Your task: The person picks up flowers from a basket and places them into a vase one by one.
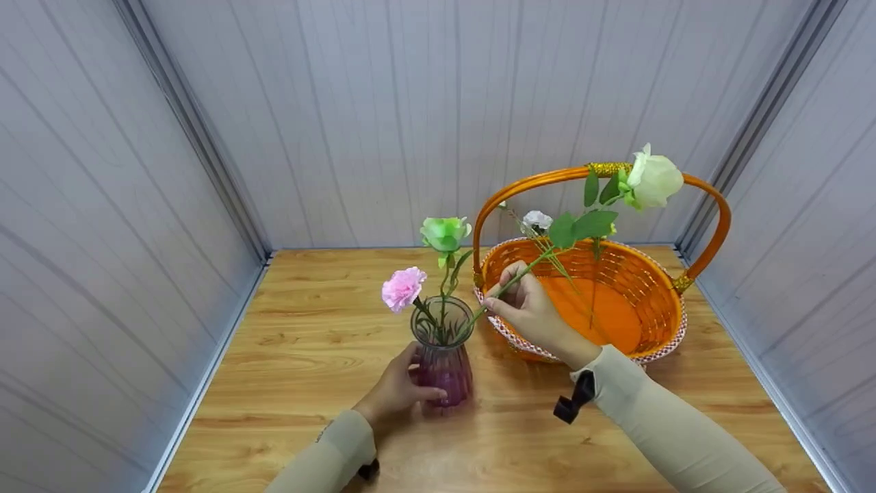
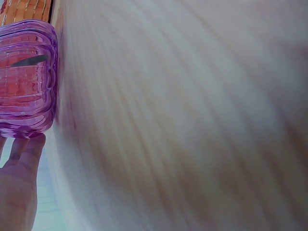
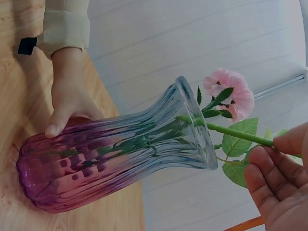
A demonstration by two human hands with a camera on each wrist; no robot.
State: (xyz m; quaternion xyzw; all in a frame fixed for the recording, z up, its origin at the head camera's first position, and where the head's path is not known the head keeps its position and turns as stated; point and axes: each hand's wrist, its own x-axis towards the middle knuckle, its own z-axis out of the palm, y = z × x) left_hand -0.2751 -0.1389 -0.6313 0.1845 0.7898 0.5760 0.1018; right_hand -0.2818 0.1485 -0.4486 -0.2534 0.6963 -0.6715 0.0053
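Note:
A ribbed glass vase (image 1: pixel 446 383), purple below and clear at the top, stands upright on the wooden table. My left hand (image 1: pixel 397 389) grips its lower body, thumb at the front and the other fingers partly hidden behind. A pink carnation (image 1: pixel 404 289) and a green rose (image 1: pixel 445 234) stand in the vase. With thumb and fingertips, my right hand (image 1: pixel 530 311) pinches the green stem of a white rose (image 1: pixel 655 179), which slants up to the right. In the right wrist view, the lower end of that stem (image 3: pixel 236 133) is inside the vase mouth.
An orange wicker basket (image 1: pixel 640 291) with a tall arched handle (image 1: pixel 527 183) stands right of the vase, behind my right forearm. A white flower (image 1: pixel 537 220) and several thin stems lie in it. Pale panel walls (image 1: pixel 356 123) enclose the table at the back and sides.

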